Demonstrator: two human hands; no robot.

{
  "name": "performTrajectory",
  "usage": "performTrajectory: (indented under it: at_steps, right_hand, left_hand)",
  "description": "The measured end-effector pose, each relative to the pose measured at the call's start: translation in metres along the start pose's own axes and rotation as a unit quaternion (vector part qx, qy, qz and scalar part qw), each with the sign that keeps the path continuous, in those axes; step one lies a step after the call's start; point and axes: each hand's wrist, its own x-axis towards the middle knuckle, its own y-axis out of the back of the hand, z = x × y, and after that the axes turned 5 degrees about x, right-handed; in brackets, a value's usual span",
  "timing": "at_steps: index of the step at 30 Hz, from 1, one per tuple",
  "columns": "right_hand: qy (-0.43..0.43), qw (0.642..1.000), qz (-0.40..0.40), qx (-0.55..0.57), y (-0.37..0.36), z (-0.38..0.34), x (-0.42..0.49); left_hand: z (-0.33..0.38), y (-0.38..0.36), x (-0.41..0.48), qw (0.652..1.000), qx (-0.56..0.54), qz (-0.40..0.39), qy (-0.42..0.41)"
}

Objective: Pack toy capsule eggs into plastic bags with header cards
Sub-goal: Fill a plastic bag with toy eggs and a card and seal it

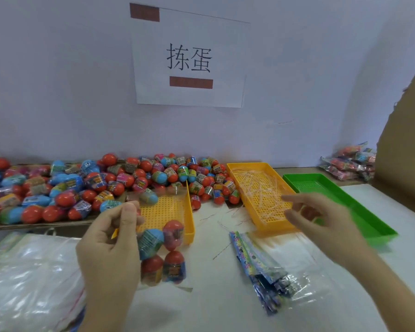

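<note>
Head view: our left hand (110,248) pinches a clear bag (162,219) holding four eggs (174,268), left of the strip tray (247,164); our right hand (321,219), fingers loose, seemingly empty, hovers over it; finished packs (350,164) lie right; many loose eggs (106,183) remain behind-left.

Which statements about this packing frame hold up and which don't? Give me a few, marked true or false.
1. The left hand holds a clear bag with capsule eggs inside. True.
2. The right hand grips an egg. False: it is open, over the yellow tray of strips.
3. The green tray is heaped with eggs. False: no eggs lie in it.
4. Loose eggs are piled by the wall. True.
</note>
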Motion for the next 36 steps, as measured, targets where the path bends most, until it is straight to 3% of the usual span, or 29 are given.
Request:
performTrajectory:
  at_steps: [3,6,8,13,21,36]
  right_hand:
    - [0.035,0.975,-0.103,0.195,-0.059,-0.048,-0.022]
    - [-0.097,0.917,-0.202,0.33,-0.106,-0.073,-0.017]
    - [-0.137,0.875,-0.24,0.398,-0.122,-0.089,-0.011]
    - [-0.142,0.86,-0.158,0.463,-0.145,-0.109,-0.002]
    - [-0.16,0.826,-0.127,0.526,-0.143,-0.1,-0.002]
    - [-0.13,0.824,-0.103,0.543,-0.137,-0.09,-0.001]
  left_hand:
    - [0.009,-0.001,-0.003,0.999,-0.012,0.023,0.024]
    - [0.01,0.0,-0.002,0.999,-0.021,0.037,0.035]
    - [0.013,0.0,-0.002,0.998,-0.023,0.05,0.04]
    - [0.02,0.003,0.004,0.994,-0.071,0.028,0.084]
    - [0.018,0.011,0.014,0.957,-0.134,-0.175,0.191]
    - [0.018,0.014,0.015,0.937,-0.212,-0.171,0.22]
